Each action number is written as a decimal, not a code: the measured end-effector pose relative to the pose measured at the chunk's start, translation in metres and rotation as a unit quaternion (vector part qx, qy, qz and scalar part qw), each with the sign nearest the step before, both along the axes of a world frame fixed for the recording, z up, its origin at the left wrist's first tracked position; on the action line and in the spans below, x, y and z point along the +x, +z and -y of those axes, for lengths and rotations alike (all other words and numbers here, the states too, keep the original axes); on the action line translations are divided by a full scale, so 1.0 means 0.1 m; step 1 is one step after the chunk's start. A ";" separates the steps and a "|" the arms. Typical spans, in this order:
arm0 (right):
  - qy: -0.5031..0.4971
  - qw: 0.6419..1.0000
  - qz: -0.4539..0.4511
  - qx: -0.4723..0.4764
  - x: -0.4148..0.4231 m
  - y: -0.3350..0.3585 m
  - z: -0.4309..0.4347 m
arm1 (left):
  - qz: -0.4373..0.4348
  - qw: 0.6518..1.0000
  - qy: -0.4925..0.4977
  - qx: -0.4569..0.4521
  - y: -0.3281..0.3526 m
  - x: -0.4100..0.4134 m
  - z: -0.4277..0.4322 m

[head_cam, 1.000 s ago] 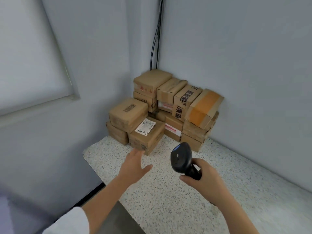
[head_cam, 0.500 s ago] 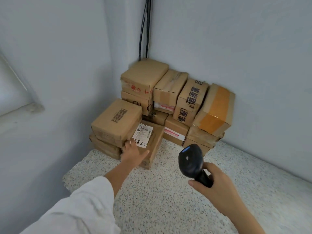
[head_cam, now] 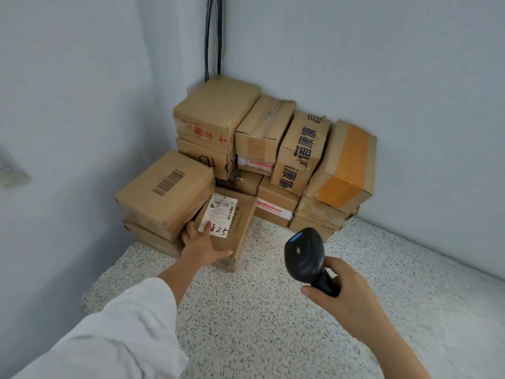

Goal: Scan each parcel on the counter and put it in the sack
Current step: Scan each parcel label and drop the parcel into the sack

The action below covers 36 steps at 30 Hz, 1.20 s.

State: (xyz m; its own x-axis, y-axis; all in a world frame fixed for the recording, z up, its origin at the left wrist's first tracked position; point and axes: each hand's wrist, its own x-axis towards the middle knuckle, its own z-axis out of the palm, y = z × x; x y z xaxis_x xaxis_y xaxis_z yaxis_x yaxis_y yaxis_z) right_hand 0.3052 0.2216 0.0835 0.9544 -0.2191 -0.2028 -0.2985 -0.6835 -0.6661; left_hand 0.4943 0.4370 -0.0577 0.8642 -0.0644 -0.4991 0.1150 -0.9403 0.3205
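Parcel: the labelled parcel [head_cam: 240, 222] lay at the front of the pile [head_cam: 273, 149] on the counter [head_cam: 273, 324], close against the barcode box [head_cam: 166, 187], with its white label [head_cam: 222, 212] facing up. We judged that it was the easiest one to reach and read.
Left hand: our left hand [head_cam: 203, 246] held the parcel's near left corner. The thumb lay spread along the near edge, one finger lay across the label's lower corner, and the rest tucked toward the gap beside the barcode box. We took this to be a hold for drawing the parcel clear.
Right hand: our right hand [head_cam: 347, 294] had its fingers wrapped round the handle of the black scanner [head_cam: 304, 255]. The scanner's head was raised and turned toward the pile, near the label and well clear of it, which suited a scan once the finger left the print.
Sack: we saw none in the head view.
Sleeve: a white sleeve [head_cam: 123, 332] covered our left forearm.
Counter: the top was speckled pale stone and ran into a corner, with brown cartons stacked two high against both walls.
Room: the walls [head_cam: 382, 64] were plain and pale, and dark cables [head_cam: 213, 36] dropped down the corner behind the pile.
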 end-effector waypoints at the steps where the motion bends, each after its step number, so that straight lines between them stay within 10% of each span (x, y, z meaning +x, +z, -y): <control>1: -0.001 1.000 0.000 0.000 0.00 -0.01 0.01 | -0.001 1.000 0.002 -0.001 -0.01 0.00 0.00; 36: -0.090 0.995 0.003 0.036 -1.33 -0.13 1.00 | 0.018 0.984 -0.129 -0.125 -0.13 -3.01 1.93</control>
